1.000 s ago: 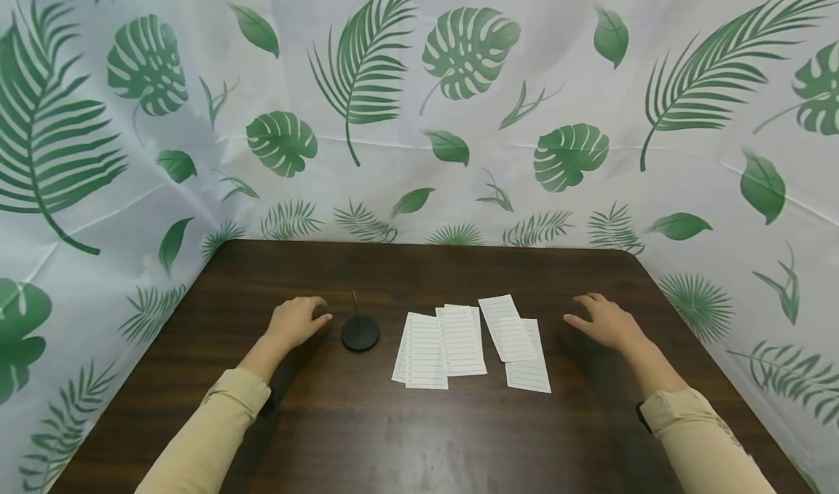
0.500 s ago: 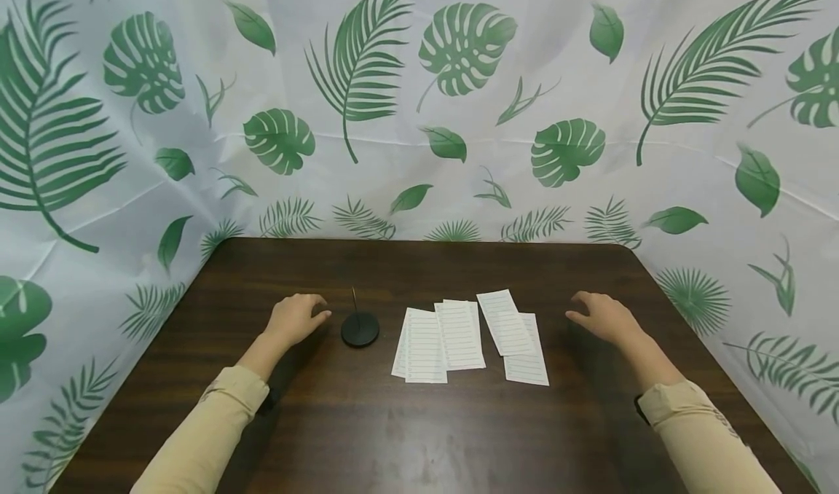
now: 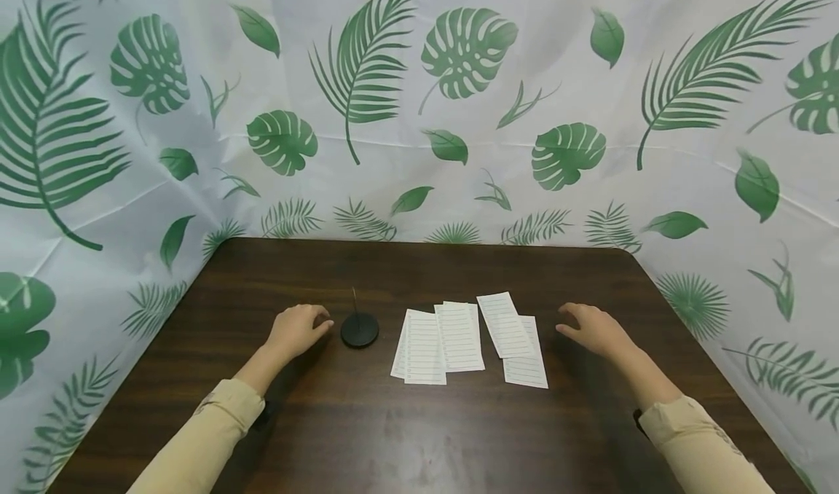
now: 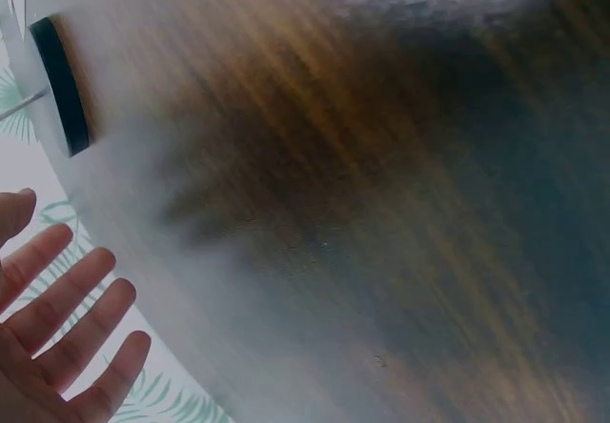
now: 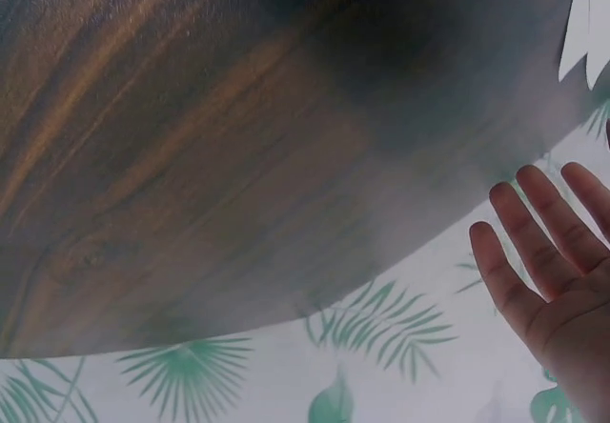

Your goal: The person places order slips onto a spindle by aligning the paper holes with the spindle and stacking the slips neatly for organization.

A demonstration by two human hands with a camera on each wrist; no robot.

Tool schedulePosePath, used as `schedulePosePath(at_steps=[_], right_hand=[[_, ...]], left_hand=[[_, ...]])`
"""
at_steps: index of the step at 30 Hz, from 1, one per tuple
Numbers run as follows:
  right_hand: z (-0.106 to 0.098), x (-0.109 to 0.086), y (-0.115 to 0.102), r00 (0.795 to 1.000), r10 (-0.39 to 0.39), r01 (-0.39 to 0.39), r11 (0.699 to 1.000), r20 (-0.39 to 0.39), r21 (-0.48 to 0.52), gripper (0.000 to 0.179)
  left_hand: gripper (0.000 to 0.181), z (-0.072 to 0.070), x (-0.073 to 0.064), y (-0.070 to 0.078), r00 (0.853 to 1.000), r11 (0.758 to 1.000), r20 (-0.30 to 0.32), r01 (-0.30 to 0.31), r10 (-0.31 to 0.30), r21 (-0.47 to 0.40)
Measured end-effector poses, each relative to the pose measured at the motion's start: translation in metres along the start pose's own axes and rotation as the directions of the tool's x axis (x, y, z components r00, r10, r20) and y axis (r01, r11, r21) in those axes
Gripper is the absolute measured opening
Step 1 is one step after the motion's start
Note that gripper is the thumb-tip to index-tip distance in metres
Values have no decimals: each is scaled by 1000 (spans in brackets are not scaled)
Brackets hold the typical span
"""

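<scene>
A bill spike (image 3: 359,331), a thin upright rod on a round black base, stands on the dark table left of centre. My left hand (image 3: 298,331) hovers just left of it, fingers loosely bent in the head view. In the left wrist view the fingers of that hand (image 4: 71,337) are spread and hold nothing, with the black base (image 4: 62,85) beyond. Several lined paper slips (image 3: 426,348) lie overlapping right of the spike, two of them (image 3: 506,326) farther right. Beside these, my right hand (image 3: 595,331) is held relaxed, holding nothing; the right wrist view shows its fingers (image 5: 529,232) extended.
The brown wood-grain table (image 3: 419,436) has rounded far corners. A white curtain (image 3: 393,181) printed with green leaves hangs behind it and along both sides. Slip corners (image 5: 577,42) show at the right wrist view's upper edge.
Both hands have shifted slightly toward the near side, and the right hand has moved a little left toward the slips. The spike and slips stay where they were.
</scene>
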State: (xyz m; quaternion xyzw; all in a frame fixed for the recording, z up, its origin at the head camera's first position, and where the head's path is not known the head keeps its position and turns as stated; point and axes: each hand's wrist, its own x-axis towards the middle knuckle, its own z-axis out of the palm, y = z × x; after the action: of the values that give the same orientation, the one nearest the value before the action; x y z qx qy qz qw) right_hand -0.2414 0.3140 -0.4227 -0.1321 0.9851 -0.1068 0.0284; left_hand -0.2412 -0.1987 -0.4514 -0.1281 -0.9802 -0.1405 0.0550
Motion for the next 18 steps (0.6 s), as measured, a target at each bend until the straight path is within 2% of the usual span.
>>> schedulePosePath(at_steps=[6,11,18], right_hand=[[9,-4,-9,998,-57,57,998,-8,-7,40],[19,-6,-17,996,-89,88,996,-23,-32,38],[24,-8,-28,993,-112,112,994,-32,-17,39]], left_hand=[[29,2,-5,3,1000,1000,-5,-4,4,-13],[39,5,-11,8,999,998,-16,-34,34,-45],[50,11,-13,14,997,994,5,-74,74,-75]])
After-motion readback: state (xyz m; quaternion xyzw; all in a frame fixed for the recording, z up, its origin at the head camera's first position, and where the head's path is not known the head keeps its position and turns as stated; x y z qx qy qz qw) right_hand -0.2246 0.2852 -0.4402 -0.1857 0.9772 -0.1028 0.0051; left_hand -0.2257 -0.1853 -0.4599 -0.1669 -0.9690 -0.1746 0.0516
